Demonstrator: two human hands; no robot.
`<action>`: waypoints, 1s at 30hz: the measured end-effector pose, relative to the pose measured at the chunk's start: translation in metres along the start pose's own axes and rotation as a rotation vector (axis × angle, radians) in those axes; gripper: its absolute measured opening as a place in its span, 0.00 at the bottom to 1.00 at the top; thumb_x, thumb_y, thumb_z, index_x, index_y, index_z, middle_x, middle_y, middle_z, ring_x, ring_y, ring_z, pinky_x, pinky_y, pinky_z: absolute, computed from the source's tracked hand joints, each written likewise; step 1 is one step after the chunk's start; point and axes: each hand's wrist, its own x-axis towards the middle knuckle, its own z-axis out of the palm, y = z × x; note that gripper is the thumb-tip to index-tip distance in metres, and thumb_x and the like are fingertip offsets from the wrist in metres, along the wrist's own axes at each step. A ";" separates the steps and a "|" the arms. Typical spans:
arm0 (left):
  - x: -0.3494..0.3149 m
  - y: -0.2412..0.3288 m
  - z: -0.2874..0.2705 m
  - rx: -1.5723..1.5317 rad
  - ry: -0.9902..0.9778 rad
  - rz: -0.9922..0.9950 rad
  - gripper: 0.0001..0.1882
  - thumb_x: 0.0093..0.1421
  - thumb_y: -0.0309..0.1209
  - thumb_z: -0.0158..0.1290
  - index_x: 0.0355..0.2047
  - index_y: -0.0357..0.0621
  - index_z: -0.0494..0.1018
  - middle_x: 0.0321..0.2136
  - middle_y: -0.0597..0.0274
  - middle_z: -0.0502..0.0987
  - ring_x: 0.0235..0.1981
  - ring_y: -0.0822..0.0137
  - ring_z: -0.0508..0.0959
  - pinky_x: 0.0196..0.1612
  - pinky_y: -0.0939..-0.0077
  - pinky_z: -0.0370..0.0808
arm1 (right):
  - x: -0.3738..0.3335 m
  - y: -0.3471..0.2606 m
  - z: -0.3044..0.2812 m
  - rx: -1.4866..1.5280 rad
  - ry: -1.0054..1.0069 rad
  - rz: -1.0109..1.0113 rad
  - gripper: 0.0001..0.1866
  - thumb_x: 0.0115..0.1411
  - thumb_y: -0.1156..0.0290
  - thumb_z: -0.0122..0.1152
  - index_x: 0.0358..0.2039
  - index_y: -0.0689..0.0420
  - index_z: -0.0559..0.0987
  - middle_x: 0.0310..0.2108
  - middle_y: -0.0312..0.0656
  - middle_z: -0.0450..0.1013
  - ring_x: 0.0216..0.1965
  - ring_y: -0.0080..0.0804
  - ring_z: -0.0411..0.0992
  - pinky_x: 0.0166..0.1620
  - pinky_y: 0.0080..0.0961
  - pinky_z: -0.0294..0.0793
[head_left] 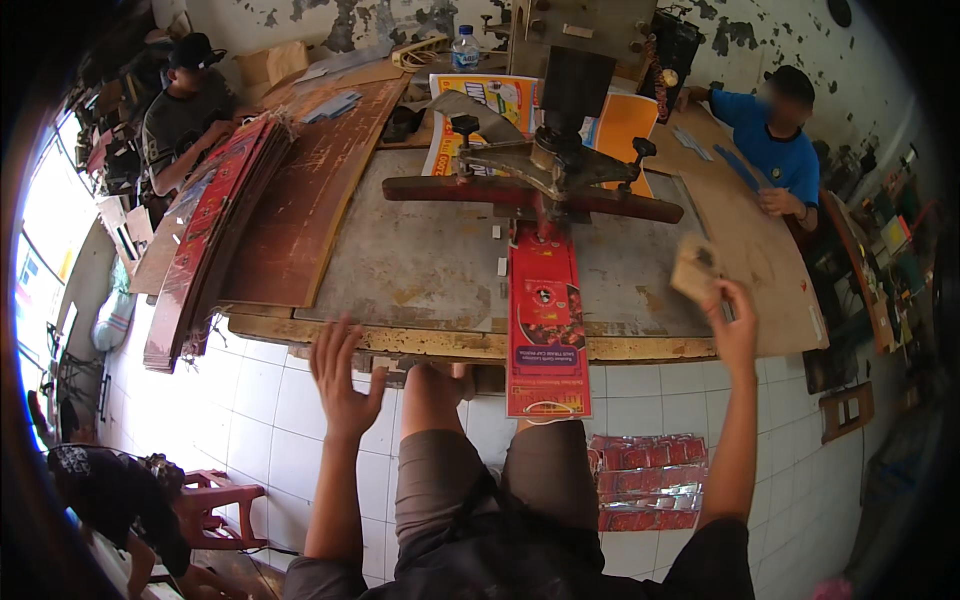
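My left hand [345, 375] is raised at the front edge of the worktable, fingers spread, with nothing in it. Over the table's right part, my right hand [735, 315] grips a small tan block [692, 272] with a dark patch; motion blurs it, so its material is unclear. Between my hands lies a long red printed packaging strip [545, 310], its near end with a cord handle hanging past the edge toward my knees. The strip's far end runs under the dark red crossbar of a press [540, 165]. Two small white pieces [502, 266] sit along its left side.
A thick stack of red printed packaging [205, 230] stands at left. Red packs [650, 480] lie in rows on the tiled floor. Two people work at the table's far sides, the right one holding a blue strip [740, 168]. A red stool [220, 510] is at lower left.
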 end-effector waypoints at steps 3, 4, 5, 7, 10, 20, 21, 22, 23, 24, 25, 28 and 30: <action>-0.015 -0.014 0.006 0.096 -0.006 -0.006 0.34 0.66 0.41 0.57 0.71 0.46 0.65 0.75 0.49 0.62 0.78 0.44 0.56 0.78 0.42 0.46 | 0.036 0.073 -0.030 -0.146 0.092 0.079 0.21 0.70 0.60 0.69 0.56 0.58 0.78 0.49 0.46 0.79 0.53 0.40 0.78 0.59 0.35 0.75; -0.015 -0.014 0.016 0.077 0.043 -0.002 0.35 0.66 0.42 0.56 0.71 0.46 0.63 0.75 0.48 0.61 0.78 0.42 0.55 0.78 0.40 0.45 | 0.049 0.111 -0.041 -0.176 0.104 0.082 0.21 0.70 0.59 0.69 0.57 0.57 0.78 0.48 0.46 0.79 0.54 0.41 0.78 0.59 0.35 0.75; -0.016 -0.014 0.025 0.066 0.087 0.002 0.35 0.67 0.43 0.55 0.71 0.46 0.62 0.75 0.46 0.60 0.77 0.40 0.54 0.77 0.39 0.45 | 0.061 0.141 -0.045 -0.200 0.111 0.089 0.21 0.71 0.59 0.68 0.58 0.57 0.77 0.48 0.47 0.78 0.54 0.41 0.78 0.59 0.35 0.75; -0.015 -0.018 0.047 0.038 0.195 0.009 0.35 0.68 0.45 0.53 0.71 0.46 0.61 0.75 0.44 0.59 0.77 0.36 0.54 0.77 0.35 0.44 | 0.086 0.177 -0.050 -0.290 0.116 0.122 0.21 0.72 0.60 0.66 0.59 0.57 0.76 0.50 0.49 0.77 0.56 0.44 0.77 0.60 0.37 0.75; -0.015 -0.021 0.074 0.017 0.329 0.011 0.35 0.69 0.48 0.51 0.71 0.45 0.59 0.74 0.41 0.59 0.76 0.33 0.52 0.76 0.31 0.43 | 0.116 0.204 -0.035 -0.427 0.204 0.162 0.22 0.73 0.60 0.64 0.63 0.55 0.75 0.55 0.51 0.75 0.57 0.47 0.76 0.60 0.40 0.76; -0.019 -0.048 0.091 0.170 0.376 0.094 0.36 0.72 0.54 0.47 0.71 0.48 0.54 0.74 0.39 0.55 0.75 0.31 0.51 0.73 0.24 0.45 | 0.155 0.217 -0.017 -0.692 0.205 0.313 0.29 0.73 0.61 0.60 0.72 0.45 0.69 0.63 0.53 0.70 0.63 0.55 0.72 0.63 0.46 0.75; -0.018 -0.048 0.093 0.166 0.399 0.105 0.36 0.72 0.55 0.46 0.72 0.48 0.54 0.74 0.39 0.55 0.75 0.31 0.51 0.73 0.24 0.45 | 0.155 0.222 -0.019 -0.688 0.211 0.290 0.29 0.73 0.61 0.60 0.73 0.45 0.69 0.63 0.53 0.71 0.62 0.55 0.72 0.63 0.46 0.75; -0.017 -0.048 0.096 0.163 0.421 0.115 0.37 0.73 0.55 0.46 0.72 0.48 0.53 0.74 0.39 0.54 0.75 0.31 0.51 0.73 0.24 0.45 | 0.155 0.228 -0.020 -0.683 0.216 0.267 0.30 0.73 0.61 0.60 0.73 0.45 0.69 0.63 0.53 0.71 0.62 0.55 0.72 0.63 0.46 0.75; -0.014 -0.048 0.100 0.168 0.441 0.111 0.37 0.73 0.58 0.43 0.72 0.50 0.52 0.74 0.44 0.52 0.76 0.35 0.50 0.75 0.27 0.45 | 0.155 0.233 -0.022 -0.678 0.221 0.244 0.30 0.73 0.61 0.60 0.73 0.44 0.68 0.63 0.52 0.71 0.62 0.56 0.72 0.63 0.47 0.74; -0.014 -0.048 0.103 0.168 0.452 0.105 0.38 0.73 0.60 0.42 0.73 0.50 0.52 0.75 0.43 0.52 0.76 0.36 0.49 0.75 0.27 0.44 | 0.156 0.234 -0.021 -0.661 0.207 0.257 0.30 0.73 0.61 0.60 0.73 0.45 0.68 0.63 0.53 0.71 0.62 0.55 0.72 0.63 0.47 0.74; -0.014 -0.049 0.107 0.168 0.464 0.098 0.39 0.72 0.61 0.41 0.73 0.50 0.52 0.75 0.42 0.51 0.77 0.36 0.48 0.75 0.26 0.43 | 0.158 0.235 -0.020 -0.644 0.192 0.270 0.30 0.73 0.61 0.60 0.73 0.45 0.68 0.63 0.53 0.71 0.62 0.55 0.72 0.63 0.46 0.74; -0.014 -0.051 0.111 0.173 0.490 0.085 0.41 0.72 0.64 0.39 0.74 0.51 0.51 0.75 0.41 0.50 0.77 0.37 0.47 0.76 0.26 0.41 | 0.159 0.232 -0.020 -0.611 0.167 0.312 0.29 0.72 0.63 0.61 0.72 0.46 0.70 0.61 0.55 0.73 0.61 0.55 0.73 0.63 0.45 0.74; -0.015 -0.054 0.113 0.181 0.495 0.079 0.41 0.71 0.64 0.38 0.74 0.52 0.51 0.75 0.41 0.50 0.78 0.38 0.46 0.76 0.27 0.40 | 0.159 0.231 -0.017 -0.603 0.183 0.308 0.29 0.71 0.65 0.62 0.71 0.46 0.71 0.61 0.56 0.74 0.60 0.54 0.74 0.62 0.44 0.74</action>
